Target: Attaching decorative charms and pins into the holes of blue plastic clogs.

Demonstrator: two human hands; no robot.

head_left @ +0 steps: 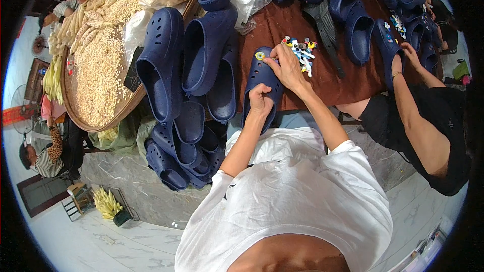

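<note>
A navy blue foam clog [259, 76] with holes in its upper lies toe-away in front of me at the table's near edge. My left hand [260, 99] grips it at the foot opening, the thumb on top and the other fingers mostly hidden inside. Over the clog's toe, my right hand [286, 68] is closed in a pinch on a small shoe charm, mostly covered by the fingers. A round yellow-and-blue charm [259, 56] sits on the toe, left of the right fingertips. Just beyond the right hand is a pile of small colourful charms [303, 53] on the brown cloth.
Several navy clogs [161, 65] are stacked at left, with more clogs [359, 32] along the far right. A brown cloth [335, 88] covers the table. At right, a co-worker's hands [403, 60] are at another clog. A large round tray [103, 126] holds pale kernels at left.
</note>
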